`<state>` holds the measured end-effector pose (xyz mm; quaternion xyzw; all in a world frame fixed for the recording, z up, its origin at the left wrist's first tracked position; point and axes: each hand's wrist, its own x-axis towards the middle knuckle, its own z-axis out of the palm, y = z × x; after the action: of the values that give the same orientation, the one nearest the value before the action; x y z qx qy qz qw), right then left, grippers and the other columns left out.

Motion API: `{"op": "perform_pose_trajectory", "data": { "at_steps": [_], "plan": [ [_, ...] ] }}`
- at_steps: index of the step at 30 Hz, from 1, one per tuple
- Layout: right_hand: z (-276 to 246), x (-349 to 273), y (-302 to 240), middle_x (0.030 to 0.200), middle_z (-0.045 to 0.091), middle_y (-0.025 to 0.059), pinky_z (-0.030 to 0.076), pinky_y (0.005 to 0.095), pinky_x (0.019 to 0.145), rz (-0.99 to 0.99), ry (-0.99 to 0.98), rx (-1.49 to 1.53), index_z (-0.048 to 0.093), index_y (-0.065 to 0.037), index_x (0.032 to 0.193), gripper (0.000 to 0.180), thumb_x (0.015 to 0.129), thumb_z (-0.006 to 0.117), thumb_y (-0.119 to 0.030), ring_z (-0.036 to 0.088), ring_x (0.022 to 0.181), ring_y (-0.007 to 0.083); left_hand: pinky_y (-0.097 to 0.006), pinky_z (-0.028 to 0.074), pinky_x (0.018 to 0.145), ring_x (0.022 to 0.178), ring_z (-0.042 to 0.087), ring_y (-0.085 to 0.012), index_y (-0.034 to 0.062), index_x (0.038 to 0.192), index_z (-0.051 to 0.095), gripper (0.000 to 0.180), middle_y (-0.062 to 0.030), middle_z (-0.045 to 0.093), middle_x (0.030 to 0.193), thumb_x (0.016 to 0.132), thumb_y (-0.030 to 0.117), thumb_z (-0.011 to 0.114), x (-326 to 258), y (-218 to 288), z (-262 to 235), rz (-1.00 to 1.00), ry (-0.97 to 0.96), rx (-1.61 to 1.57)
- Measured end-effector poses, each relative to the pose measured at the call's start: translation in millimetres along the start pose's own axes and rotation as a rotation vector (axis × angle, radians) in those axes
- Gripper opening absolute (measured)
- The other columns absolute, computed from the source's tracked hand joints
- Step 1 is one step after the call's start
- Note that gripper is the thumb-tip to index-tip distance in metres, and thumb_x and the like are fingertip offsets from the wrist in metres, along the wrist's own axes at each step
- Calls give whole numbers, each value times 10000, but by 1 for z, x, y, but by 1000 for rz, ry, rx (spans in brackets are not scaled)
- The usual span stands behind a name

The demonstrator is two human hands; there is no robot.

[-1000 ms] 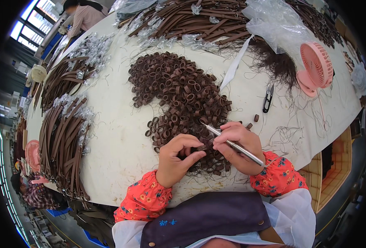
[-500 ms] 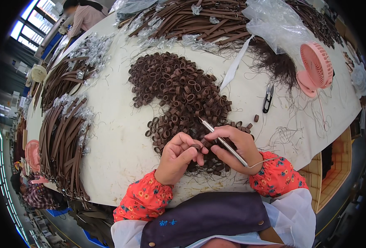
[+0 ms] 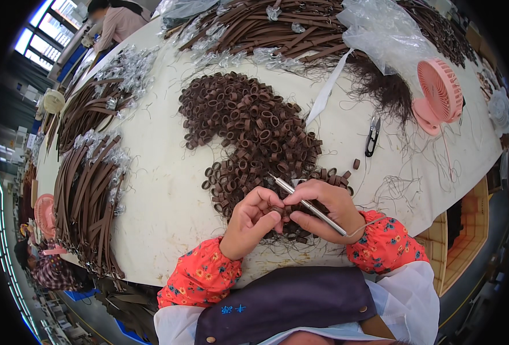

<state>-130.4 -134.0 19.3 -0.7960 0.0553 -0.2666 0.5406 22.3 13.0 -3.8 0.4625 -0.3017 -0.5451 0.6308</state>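
My left hand (image 3: 246, 227) pinches a small brown loop (image 3: 277, 211) between thumb and fingers, and the fingers partly cover it. Beside it, my right hand (image 3: 333, 205) grips a slim silver pen-shaped tool (image 3: 309, 205) with a thin cord at its rear. The tool slants up to the left, its fine tip over the heap of brown loops (image 3: 254, 118). The right thumb and fingertips reach the left fingertips at the held loop. Whether they also grip it cannot be made out. Several loops and loose threads lie under both hands.
Bundles of brown straps (image 3: 87, 207) line the left side, and more straps (image 3: 283, 29) lie at the back with clear plastic. Black thread snips (image 3: 373, 138) and a pink fan (image 3: 438, 92) stand to the right, near a dark thread tangle (image 3: 381, 83). Another person (image 3: 119, 26) sits far left.
My two hands have come together at the loop, the left shifting slightly right. The pen-shaped tool has swung a little left and down, still in my right hand.
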Motion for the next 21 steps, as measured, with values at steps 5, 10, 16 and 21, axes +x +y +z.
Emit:
{"op": "perform_pose_trajectory", "data": {
  "at_steps": [5,10,16,21],
  "plan": [
    [1,-2,4,931,645,95,510,295,700,-30,62,-18,619,-87,1041,288,784,736,-30,647,802,223,-219,471,657,751,571,-59,24,1146,497,239,-62,622,1004,919,18,570,4,6,18,153,57,132],
    [2,-3,6,929,648,94,516,304,702,-86,107,-48,619,-85,1031,296,771,748,-30,649,809,232,-179,441,576,667,571,-34,8,1089,597,202,-36,670,924,896,39,647,-1,-2,12,25,88,197],
    [1,-1,3,920,651,87,519,316,707,-91,76,-64,626,-92,1017,289,764,751,-32,646,818,245,-200,480,587,781,609,-82,-21,973,638,78,-94,664,978,899,-26,613,-3,-3,4,185,92,418],
    [-1,0,3,897,643,79,510,342,717,-175,79,-166,626,-111,992,313,721,761,-34,623,825,272,-196,470,596,684,599,-66,-1,996,637,83,-94,676,1013,929,10,589,2,-6,7,355,83,414]
  ]
}}
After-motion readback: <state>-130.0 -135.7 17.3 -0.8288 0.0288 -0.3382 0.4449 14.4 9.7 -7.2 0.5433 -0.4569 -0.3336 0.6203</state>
